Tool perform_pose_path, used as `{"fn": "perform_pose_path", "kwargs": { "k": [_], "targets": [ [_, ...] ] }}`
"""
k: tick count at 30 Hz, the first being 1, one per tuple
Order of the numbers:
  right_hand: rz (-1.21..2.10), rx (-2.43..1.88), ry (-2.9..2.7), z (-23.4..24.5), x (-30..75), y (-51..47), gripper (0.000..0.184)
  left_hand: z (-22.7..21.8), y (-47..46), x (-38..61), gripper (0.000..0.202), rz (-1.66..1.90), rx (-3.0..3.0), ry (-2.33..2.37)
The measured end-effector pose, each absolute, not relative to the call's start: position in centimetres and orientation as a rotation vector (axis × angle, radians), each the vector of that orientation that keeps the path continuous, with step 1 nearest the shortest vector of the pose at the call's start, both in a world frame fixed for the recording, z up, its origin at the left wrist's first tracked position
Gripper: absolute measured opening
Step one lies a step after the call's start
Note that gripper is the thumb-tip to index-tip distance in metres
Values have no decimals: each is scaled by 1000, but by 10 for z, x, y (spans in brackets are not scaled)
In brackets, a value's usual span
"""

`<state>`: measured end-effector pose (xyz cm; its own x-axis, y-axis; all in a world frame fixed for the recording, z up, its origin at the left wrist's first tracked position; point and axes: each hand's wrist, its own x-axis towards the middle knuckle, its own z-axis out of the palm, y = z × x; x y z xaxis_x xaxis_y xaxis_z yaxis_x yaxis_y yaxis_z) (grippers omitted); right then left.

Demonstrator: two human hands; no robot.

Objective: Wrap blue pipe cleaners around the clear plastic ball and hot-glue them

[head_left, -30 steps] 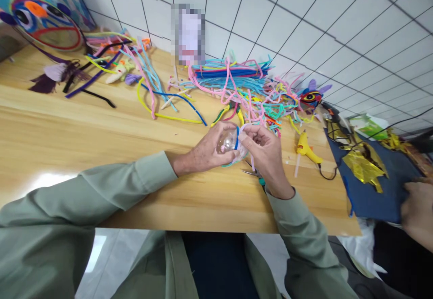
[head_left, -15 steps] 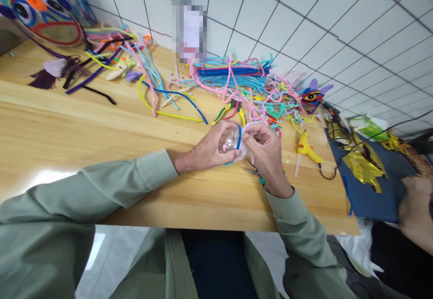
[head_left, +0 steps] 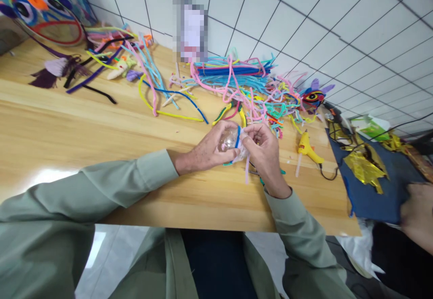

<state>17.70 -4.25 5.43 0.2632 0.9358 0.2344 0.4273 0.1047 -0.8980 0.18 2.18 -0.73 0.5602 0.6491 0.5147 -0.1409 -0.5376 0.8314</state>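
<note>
My left hand [head_left: 213, 145] is wrapped round a clear plastic ball [head_left: 228, 140] with a blue pipe cleaner [head_left: 238, 136] running round it. Pale lilac fuzzy material covers the ball's right side. At that side, my right hand [head_left: 262, 143] pinches a pale lilac pipe cleaner [head_left: 246, 170], whose loose end hangs down below the fingers. Behind my right wrist lies a cutting tool with green handles [head_left: 283, 172], mostly hidden. Yellow-and-green pliers [head_left: 232, 109] rest on the table just beyond both hands.
Bundled and loose pipe cleaners [head_left: 233, 75] lie along the tiled wall. A yellow glue gun [head_left: 307, 148] with its cord is at right, near gold foil [head_left: 367, 166] on a blue mat. A co-worker's blurred arm [head_left: 419, 213] is at far right. Decorated masks stand at left and back right.
The lilac strip that arched above my right fingers now hangs down below them. My right hand has shifted slightly left, while my left hand keeps its hold on the ball.
</note>
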Motion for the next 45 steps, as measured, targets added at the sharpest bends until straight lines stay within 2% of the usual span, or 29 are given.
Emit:
{"fn": "perform_pose_path", "kwargs": {
  "k": [12,20,25,35,38,45],
  "targets": [
    [618,-1482,-1362,57,173,-48,11,-2,18,2,38,980,1658,442],
    [741,-1437,-1330,63,191,-48,16,-4,20,1,40,968,1586,430],
    [694,-1541,-1381,64,214,-52,22,-2,17,1,43,981,1650,429],
    [895,-1486,-1239,70,216,-53,16,-3,16,-3,47,1048,1889,369],
    [946,-1416,-1117,73,214,-53,20,-5,18,-3,49,1077,1929,325],
    [815,-1273,-1102,68,194,-46,24,-5,16,-4,52,1092,1986,268]
  ]
}}
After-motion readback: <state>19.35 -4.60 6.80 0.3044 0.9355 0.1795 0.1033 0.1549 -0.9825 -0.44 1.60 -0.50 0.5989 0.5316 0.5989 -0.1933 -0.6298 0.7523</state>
